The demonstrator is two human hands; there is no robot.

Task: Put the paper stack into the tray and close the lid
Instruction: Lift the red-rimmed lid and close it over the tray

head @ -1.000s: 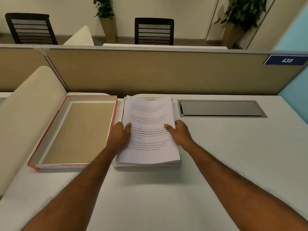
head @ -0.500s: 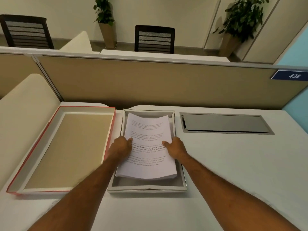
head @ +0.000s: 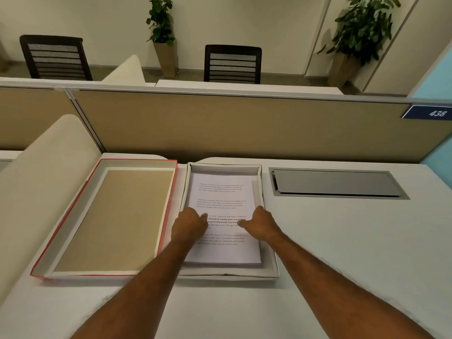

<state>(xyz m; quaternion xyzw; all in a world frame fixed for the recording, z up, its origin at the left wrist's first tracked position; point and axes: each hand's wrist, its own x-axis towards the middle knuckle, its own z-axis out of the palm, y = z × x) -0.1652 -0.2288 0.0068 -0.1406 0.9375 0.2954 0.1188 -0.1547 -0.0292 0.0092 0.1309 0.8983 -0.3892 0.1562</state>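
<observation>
Both hands, left [head: 188,225] and right [head: 260,222], grip the flat printed paper stack [head: 223,192] inside the shallow white rectangular tray [head: 270,250].

Single head-worn wide-angle view, looking forward and down over the tabletop [head: 342,241]; hands close at center, partition [head: 244,126] and chairs farther ahead.

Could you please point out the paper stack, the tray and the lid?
white printed paper stack [head: 223,192], head view, upper page area
shallow grey tray [head: 227,274], head view, near wall
red-edged cardboard lid [head: 117,221], head view, brown inner panel
</observation>
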